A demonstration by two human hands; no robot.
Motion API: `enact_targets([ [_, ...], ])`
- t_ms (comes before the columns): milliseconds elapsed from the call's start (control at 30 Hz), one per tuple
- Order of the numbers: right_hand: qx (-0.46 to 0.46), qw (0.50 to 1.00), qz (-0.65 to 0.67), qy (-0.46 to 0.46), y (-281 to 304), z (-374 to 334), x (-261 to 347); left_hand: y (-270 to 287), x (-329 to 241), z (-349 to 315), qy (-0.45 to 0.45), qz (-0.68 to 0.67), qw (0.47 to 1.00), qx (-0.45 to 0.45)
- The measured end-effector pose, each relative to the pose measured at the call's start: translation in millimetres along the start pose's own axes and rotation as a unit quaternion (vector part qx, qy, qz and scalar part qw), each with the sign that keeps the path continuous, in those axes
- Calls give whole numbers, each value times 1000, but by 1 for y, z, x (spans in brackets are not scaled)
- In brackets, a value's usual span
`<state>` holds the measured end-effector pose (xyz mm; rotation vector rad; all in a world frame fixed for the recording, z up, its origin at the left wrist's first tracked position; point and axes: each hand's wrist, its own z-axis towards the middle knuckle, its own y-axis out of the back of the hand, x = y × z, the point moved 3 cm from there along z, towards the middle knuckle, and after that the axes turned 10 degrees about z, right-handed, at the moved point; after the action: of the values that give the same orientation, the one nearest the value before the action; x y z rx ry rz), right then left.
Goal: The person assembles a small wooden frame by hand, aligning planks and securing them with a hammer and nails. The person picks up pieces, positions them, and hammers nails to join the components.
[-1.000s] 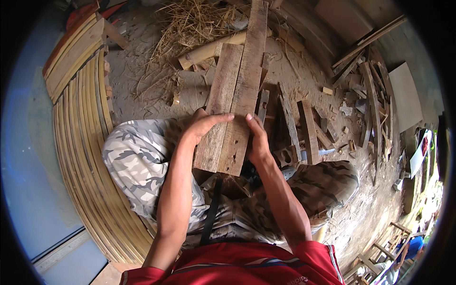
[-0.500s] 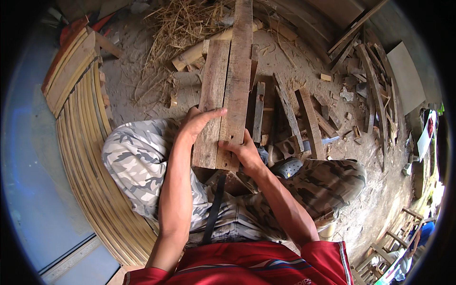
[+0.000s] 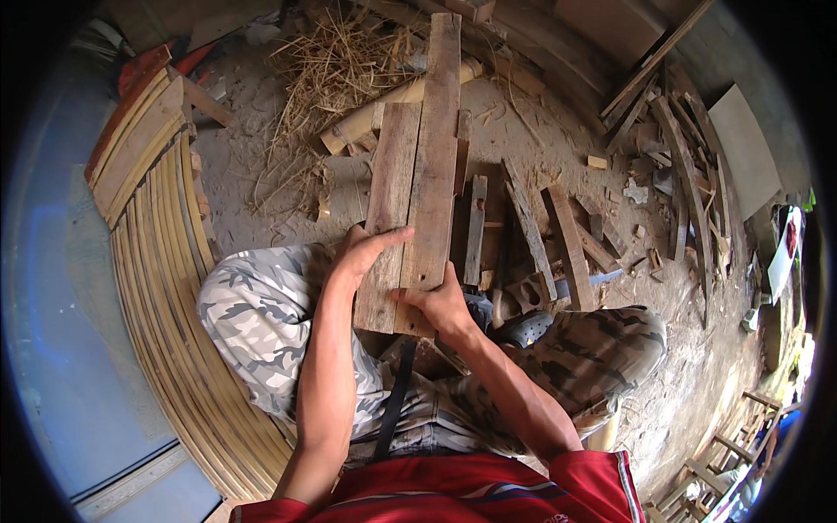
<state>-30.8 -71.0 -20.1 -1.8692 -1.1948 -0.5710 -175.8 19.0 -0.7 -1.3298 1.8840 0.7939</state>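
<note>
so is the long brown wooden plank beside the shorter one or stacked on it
Beside it: the long plank and shorter brown plank run edge along edge, both broad faces showing.

Left forearm bare, reaching steeply forward; left hand curled in a grip, thumb extended inward. Right forearm angled forward and inward; right hand gripping too, nearer the torso, its thumb pointing left. Hands apart. Knees splayed wide, left and right.
</note>
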Motion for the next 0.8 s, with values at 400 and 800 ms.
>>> enact_targets([
  [400, 2, 1000, -20, -9, 1, -1, 1, 0, -3, -1, 7, -6, 1000, -4],
  [800, -6, 998, -30, 47, -1, -5, 4, 4, -15, 10, 44, 104, 989, -92],
])
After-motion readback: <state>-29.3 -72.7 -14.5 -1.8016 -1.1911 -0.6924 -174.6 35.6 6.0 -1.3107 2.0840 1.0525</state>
